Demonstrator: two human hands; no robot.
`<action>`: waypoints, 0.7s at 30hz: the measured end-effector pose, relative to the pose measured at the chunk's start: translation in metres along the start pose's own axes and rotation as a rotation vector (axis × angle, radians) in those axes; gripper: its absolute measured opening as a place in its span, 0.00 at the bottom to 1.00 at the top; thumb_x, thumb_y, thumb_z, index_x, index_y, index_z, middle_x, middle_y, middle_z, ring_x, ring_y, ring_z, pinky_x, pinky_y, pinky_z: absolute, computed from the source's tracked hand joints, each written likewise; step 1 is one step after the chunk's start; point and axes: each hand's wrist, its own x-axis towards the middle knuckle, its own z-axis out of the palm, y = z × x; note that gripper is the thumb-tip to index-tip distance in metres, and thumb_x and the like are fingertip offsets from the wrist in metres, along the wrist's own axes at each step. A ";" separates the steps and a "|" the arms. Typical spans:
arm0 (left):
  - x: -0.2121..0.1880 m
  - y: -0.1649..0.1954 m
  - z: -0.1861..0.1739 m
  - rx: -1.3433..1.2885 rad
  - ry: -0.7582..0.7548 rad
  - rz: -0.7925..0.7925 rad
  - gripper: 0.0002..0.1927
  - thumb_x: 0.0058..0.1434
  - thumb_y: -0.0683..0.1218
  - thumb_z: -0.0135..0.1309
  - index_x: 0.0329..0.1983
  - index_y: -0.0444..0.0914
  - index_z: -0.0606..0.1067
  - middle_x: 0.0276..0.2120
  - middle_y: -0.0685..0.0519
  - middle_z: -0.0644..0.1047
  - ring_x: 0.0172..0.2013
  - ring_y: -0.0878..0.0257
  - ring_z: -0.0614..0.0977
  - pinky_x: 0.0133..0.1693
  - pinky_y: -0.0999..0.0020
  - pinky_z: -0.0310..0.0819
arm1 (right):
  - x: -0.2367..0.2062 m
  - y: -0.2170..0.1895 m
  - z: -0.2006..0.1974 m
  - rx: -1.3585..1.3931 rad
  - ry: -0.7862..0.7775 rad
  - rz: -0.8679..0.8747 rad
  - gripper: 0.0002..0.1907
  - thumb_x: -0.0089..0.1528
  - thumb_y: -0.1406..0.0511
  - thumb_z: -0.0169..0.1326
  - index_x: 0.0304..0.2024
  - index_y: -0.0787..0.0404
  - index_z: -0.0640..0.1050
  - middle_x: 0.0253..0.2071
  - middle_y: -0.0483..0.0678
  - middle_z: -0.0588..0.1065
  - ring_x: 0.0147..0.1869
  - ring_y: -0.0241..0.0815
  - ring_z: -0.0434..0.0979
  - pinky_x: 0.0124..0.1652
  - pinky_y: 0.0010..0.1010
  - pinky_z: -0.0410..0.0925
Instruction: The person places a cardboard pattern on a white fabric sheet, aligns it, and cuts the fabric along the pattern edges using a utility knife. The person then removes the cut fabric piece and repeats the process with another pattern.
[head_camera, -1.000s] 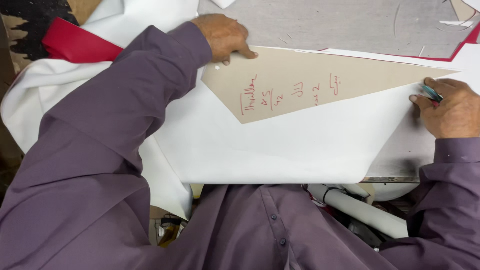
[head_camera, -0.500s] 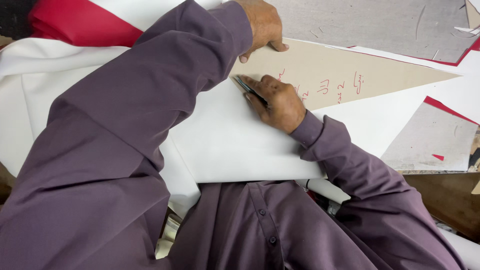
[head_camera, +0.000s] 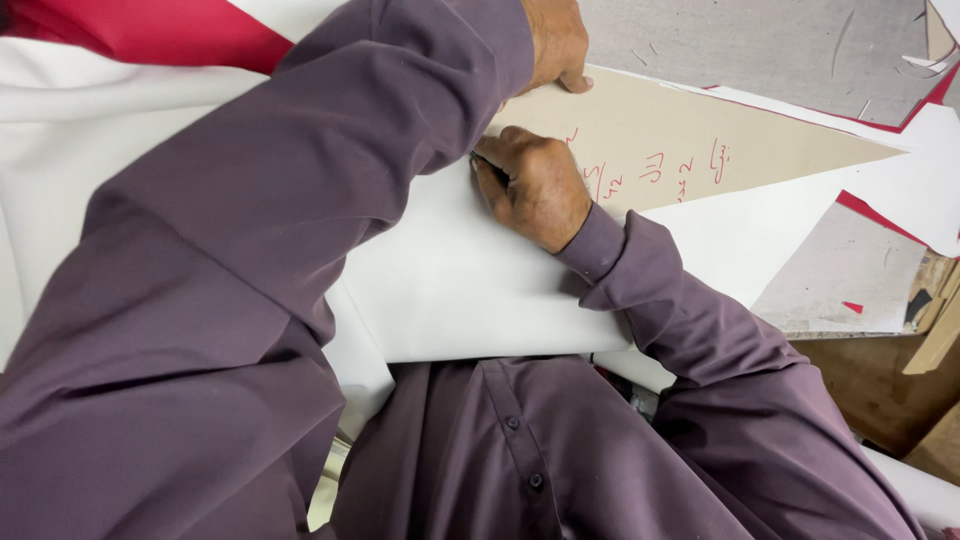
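Note:
A tan cardboard pattern piece (head_camera: 770, 150), long and pointed to the right with red handwriting on it, lies on white fabric (head_camera: 470, 290). My left hand (head_camera: 556, 45) presses flat on the pattern's upper left edge, its purple sleeve crossing the view. My right hand (head_camera: 535, 185) is curled at the pattern's lower left edge, fingers closed around a dark pen that is almost hidden under the left sleeve. The pen's tip cannot be seen.
Red fabric (head_camera: 150, 30) lies at the top left under the white cloth. A grey table surface (head_camera: 760, 40) with white and red scraps runs along the top right. The table's edge and brown boards (head_camera: 935, 310) show at the right.
My right hand travelled from the pattern's far right tip to its left edge with the pen. The camera moved closer and left; my left hand stayed pressing the pattern.

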 end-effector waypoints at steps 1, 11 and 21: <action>0.003 0.001 0.003 -0.078 -0.024 -0.025 0.28 0.70 0.66 0.48 0.48 0.38 0.81 0.35 0.45 0.83 0.36 0.47 0.86 0.37 0.50 0.79 | -0.001 -0.001 -0.001 -0.001 -0.010 0.009 0.12 0.63 0.74 0.58 0.49 0.67 0.81 0.35 0.55 0.79 0.31 0.47 0.80 0.34 0.35 0.73; 0.021 0.005 0.016 -0.087 0.039 0.003 0.30 0.67 0.66 0.53 0.47 0.35 0.82 0.33 0.44 0.83 0.33 0.48 0.84 0.37 0.49 0.77 | -0.051 -0.004 -0.013 -0.043 -0.069 0.091 0.20 0.61 0.74 0.58 0.57 0.65 0.79 0.31 0.56 0.77 0.27 0.48 0.77 0.31 0.36 0.72; 0.017 0.007 0.027 -0.071 0.041 0.028 0.31 0.59 0.64 0.59 0.55 0.37 0.76 0.34 0.44 0.82 0.35 0.49 0.84 0.37 0.50 0.78 | -0.095 0.004 -0.021 -0.060 -0.051 0.086 0.22 0.61 0.75 0.57 0.58 0.64 0.78 0.35 0.55 0.78 0.30 0.48 0.78 0.32 0.35 0.73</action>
